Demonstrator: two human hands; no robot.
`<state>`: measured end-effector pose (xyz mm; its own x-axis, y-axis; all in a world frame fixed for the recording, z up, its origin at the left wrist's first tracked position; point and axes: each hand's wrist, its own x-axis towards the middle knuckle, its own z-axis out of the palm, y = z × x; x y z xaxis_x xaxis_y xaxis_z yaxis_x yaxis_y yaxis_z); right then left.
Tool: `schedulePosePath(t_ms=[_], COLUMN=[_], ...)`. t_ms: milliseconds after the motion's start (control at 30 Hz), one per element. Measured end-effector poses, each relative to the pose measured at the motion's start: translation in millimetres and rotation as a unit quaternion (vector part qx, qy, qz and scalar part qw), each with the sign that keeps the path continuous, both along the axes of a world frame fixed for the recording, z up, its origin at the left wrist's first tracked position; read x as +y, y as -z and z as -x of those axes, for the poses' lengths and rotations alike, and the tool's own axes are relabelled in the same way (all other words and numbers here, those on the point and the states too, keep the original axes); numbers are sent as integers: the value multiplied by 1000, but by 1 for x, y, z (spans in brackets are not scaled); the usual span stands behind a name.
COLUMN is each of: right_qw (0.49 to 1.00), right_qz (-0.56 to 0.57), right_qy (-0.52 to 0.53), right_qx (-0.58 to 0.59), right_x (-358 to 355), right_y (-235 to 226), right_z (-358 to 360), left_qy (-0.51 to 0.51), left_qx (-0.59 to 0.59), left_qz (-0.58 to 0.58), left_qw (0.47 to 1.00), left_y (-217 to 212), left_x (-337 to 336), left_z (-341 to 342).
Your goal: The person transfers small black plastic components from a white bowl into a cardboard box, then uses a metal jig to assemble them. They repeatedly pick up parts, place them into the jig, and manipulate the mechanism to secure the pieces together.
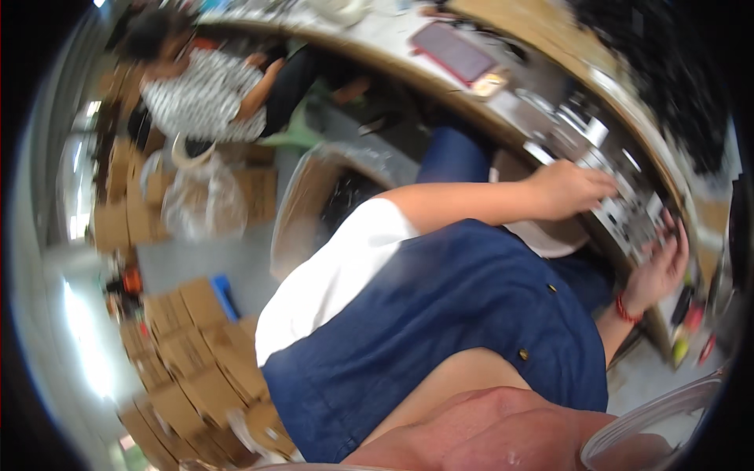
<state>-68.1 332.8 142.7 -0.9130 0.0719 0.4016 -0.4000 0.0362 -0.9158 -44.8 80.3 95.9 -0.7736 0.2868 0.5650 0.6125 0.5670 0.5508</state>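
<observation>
My left hand (573, 190) reaches over the workbench edge with its fingers curled together at a small metal device (624, 216). What they pinch, if anything, is too blurred to make out. Beside the device's near end is my right hand (664, 263), a red bracelet (626, 308) on its wrist. Its fingers are apart and partly stretched, close to the metal; whether they touch it I cannot tell. Further along the bench, shiny metal parts (577, 125) lie blurred.
A phone in a red case (455, 53) lies on the bench (393, 31). Dark stringy material (660, 71) is heaped on its right side. A lined carton (294, 212) stands to my left, with stacked cardboard boxes (184, 353) behind. Another person (208, 94) sits at the upper left.
</observation>
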Motion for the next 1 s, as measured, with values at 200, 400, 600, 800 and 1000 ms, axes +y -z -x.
schedulePosePath(t_ms=[200,400,600,800,1000], right_qw=[998,997,996,995,991], right_qz=[-42,-57,-71,-74,-104], right_qy=[-32,-47,-52,-60,0], right_qx=[-26,-24,-27,-31,-86], right_x=[-5,-12,-13,-7,-23], right_y=[7,10,9,11,4], right_z=[10,12,4,1,-17], left_qy=[-48,-49,-45,-42,3], left_qx=[-19,-10,-20,-41,-73], left_qz=[-9,-17,-11,-4,22], left_qw=[999,999,999,998,997], left_y=[8,9,9,7,-11], left_x=[3,3,3,5,-7], left_z=[-3,2,3,-2,-7])
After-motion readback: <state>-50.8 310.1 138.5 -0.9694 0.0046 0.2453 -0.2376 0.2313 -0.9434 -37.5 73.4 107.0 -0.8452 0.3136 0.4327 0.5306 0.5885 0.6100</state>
